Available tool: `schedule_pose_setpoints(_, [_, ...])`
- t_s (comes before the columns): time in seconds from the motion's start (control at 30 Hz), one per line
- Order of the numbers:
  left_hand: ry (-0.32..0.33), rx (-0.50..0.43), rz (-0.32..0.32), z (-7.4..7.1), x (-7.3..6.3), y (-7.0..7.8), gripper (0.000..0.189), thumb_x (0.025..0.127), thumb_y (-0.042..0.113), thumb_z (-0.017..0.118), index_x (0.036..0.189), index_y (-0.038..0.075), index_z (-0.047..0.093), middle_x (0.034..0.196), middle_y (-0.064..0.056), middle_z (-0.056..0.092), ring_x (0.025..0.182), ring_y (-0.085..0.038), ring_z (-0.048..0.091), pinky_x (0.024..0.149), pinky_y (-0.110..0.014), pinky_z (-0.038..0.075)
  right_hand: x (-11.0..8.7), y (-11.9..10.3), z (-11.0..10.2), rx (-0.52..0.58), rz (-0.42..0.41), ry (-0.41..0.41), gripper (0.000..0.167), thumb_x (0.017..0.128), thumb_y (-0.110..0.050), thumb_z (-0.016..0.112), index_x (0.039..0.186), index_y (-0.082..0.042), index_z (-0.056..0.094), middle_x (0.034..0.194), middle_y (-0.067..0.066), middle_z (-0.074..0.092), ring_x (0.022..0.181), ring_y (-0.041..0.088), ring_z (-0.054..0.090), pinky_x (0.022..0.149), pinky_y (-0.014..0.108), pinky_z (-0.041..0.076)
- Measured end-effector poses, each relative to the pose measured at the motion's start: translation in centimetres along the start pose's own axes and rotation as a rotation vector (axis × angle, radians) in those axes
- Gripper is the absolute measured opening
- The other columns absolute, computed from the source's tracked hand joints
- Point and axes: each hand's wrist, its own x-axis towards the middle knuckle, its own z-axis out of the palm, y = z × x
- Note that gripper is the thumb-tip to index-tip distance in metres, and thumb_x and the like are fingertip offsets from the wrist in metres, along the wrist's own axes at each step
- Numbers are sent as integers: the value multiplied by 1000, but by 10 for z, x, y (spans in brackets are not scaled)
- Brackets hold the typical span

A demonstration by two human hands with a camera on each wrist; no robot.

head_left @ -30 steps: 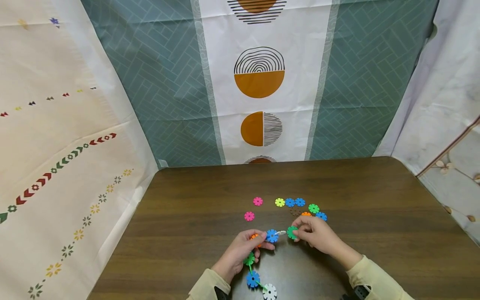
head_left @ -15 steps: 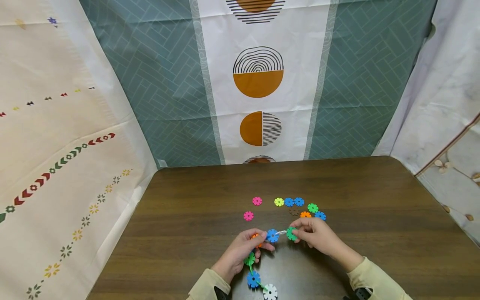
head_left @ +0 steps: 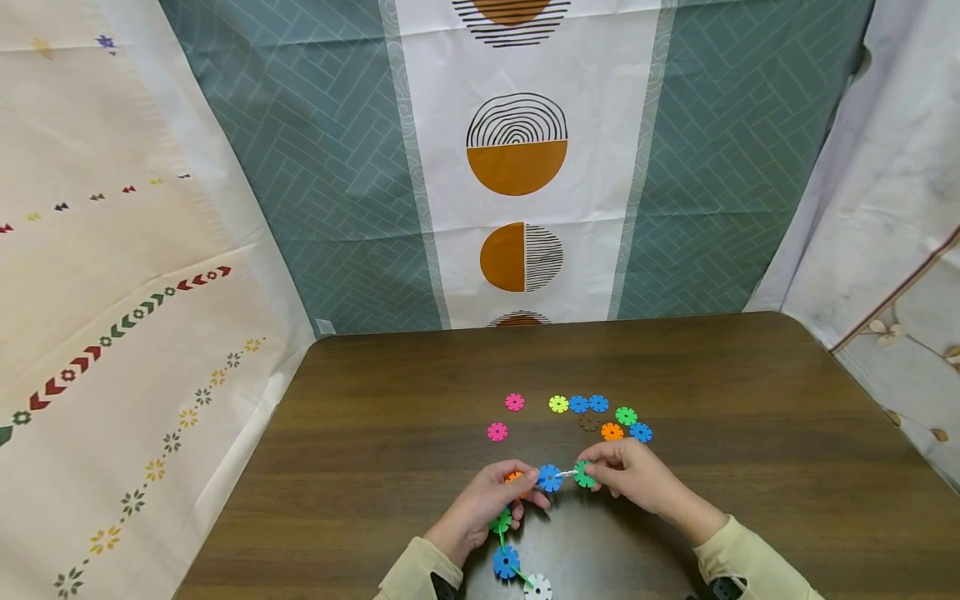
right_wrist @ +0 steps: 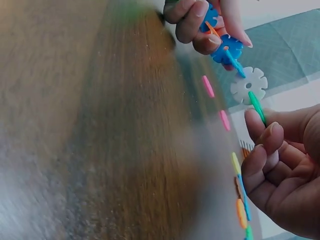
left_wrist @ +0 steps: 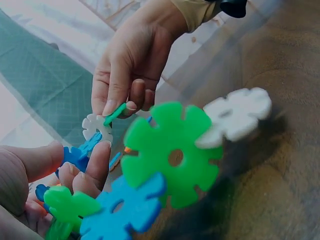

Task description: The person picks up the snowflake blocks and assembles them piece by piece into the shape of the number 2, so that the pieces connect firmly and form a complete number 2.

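Note:
My left hand (head_left: 480,504) grips a chain of notched plastic discs, with its thumb and fingers at a blue disc (head_left: 550,477) and an orange disc (head_left: 514,479). Below that hand hang a green disc (head_left: 500,521), another blue disc (head_left: 506,562) and a white disc (head_left: 537,587) at the chain's end. My right hand (head_left: 630,475) pinches a green disc (right_wrist: 257,107) between thumb and index finger. In the right wrist view, this disc meets the edge of a white disc (right_wrist: 249,85), whose other side joins the chain's blue disc (right_wrist: 227,50).
Loose discs lie flat beyond my hands on the brown table (head_left: 375,417): pink (head_left: 514,402), yellow (head_left: 558,404), blue (head_left: 598,404), green (head_left: 626,416), orange (head_left: 612,432) and brown (head_left: 589,423). Hanging cloths (head_left: 352,167) stand behind the table and on both sides.
Both hands and the discs between them have shifted slightly toward me. The blue disc by the left thumb has moved a little right, closer to the pinched green disc. Loose discs stay put.

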Motion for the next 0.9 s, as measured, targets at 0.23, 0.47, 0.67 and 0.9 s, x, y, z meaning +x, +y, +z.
schedule_pose_setpoints(0.23, [-9, -24, 16, 2, 1, -1, 21, 98, 17, 60, 101, -4, 62, 82, -14, 72, 46, -5, 41, 43, -17, 40, 2, 0, 5, 23, 1, 16, 19, 98, -12, 59, 106, 2, 70, 72, 8, 63, 57, 10, 52, 52, 25, 47])
schedule_pose_setpoints(0.47, [10, 6, 1, 1, -1, 0, 21, 98, 19, 60, 101, -2, 62, 82, -14, 72, 45, -5, 42, 42, -18, 40, 6, 2, 5, -40, -26, 31, 18, 97, -13, 60, 105, 0, 70, 71, 7, 62, 55, 10, 50, 50, 26, 46])
schedule_pose_setpoints(0.67, [22, 34, -23, -1, -3, 2, 22, 97, 22, 61, 100, 0, 63, 83, -14, 72, 46, -7, 43, 42, -18, 41, 20, 2, -1, -188, -38, 62, 19, 97, -20, 62, 103, -5, 72, 74, 0, 61, 52, 11, 50, 50, 28, 47])
schedule_pose_setpoints(0.9, [31, 50, -46, -1, -5, 3, 22, 97, 23, 62, 101, 1, 64, 83, -13, 72, 45, -7, 43, 41, -19, 41, 50, -8, -3, -281, -92, 35, 18, 94, -16, 65, 106, -4, 71, 91, 0, 67, 56, 10, 53, 54, 27, 49])
